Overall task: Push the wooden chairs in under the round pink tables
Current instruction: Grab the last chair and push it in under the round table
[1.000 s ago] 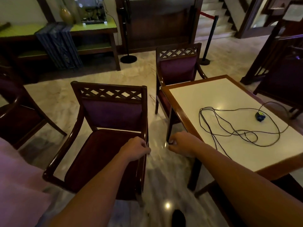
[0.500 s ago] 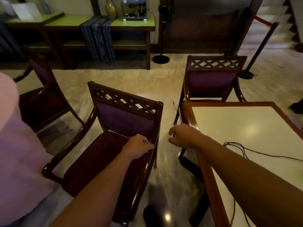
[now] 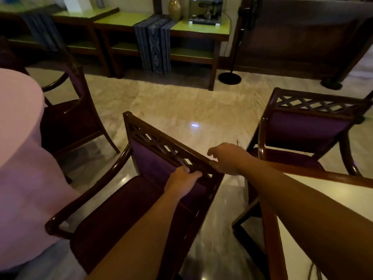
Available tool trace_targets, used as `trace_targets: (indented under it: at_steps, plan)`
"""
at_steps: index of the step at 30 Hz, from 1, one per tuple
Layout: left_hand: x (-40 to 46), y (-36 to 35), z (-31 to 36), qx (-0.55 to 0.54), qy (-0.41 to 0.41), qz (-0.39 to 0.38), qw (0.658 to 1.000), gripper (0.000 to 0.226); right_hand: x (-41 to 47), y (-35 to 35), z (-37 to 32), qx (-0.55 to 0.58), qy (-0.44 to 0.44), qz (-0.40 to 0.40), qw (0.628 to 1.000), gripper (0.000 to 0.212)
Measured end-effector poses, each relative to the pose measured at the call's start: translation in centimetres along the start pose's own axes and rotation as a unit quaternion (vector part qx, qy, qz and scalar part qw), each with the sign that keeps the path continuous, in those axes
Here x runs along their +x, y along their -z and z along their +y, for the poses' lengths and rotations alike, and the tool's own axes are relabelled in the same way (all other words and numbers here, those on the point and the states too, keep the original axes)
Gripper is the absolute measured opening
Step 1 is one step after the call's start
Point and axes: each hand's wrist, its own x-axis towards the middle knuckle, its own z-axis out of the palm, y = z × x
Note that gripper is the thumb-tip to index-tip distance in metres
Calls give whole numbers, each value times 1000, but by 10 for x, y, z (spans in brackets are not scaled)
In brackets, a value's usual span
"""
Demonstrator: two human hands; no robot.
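Note:
A dark wooden armchair (image 3: 129, 209) with a purple seat and lattice-topped back stands in front of me, facing the round table under a pink cloth (image 3: 22, 158) at the left. My left hand (image 3: 182, 181) grips the lattice rail of its backrest from the seat side. My right hand (image 3: 226, 158) rests at the top rail's right corner, thumb on the wood and fingers loosely spread. A second chair (image 3: 76, 118) stands at the far side of the pink table, partly tucked behind it.
A rectangular wood-edged table (image 3: 323, 209) is at the lower right, with another lattice-backed chair (image 3: 308, 134) at its far end. Green-topped sideboards (image 3: 161, 23) line the back wall. A black stand base (image 3: 229, 78) sits on the marble floor beyond.
The view has swung left, bringing the pink table further in. My left hand moved from the armrest up to the backrest lattice, and my right hand reached the top rail corner.

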Motion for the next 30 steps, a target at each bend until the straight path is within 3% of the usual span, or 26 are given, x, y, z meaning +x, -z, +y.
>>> trace_targets:
  at_steps: [3, 9, 11, 14, 17, 19, 23, 30]
  plan:
    - [12, -1, 9, -59, 48, 13, 997, 75, 41, 11, -3, -57, 48, -20, 997, 44]
    - [42, 7, 24, -69, 99, 33, 992, 84, 129, 27, -25, -125, 197, -35, 972, 58]
    - [52, 9, 32, -89, 113, 45, 989, 83, 160, 26, -31, -168, 270, -21, 948, 67]
    - [71, 2, 41, -156, 141, 67, 975, 100, 195, 15, -35, -248, 370, 20, 895, 77]
    - [84, -10, 52, -207, 168, 79, 961, 115, 210, 5, -37, -304, 436, 25, 847, 71]
    - [93, -19, 56, -175, 196, 109, 959, 112, 216, 1, -39, -326, 469, 25, 820, 59]
    - [98, -27, 58, -117, 226, 170, 952, 79, 226, -3, -39, -328, 504, 29, 799, 46]
    - [90, -12, 52, -151, 208, 199, 946, 66, 228, 5, -55, -282, 494, 6, 822, 46]
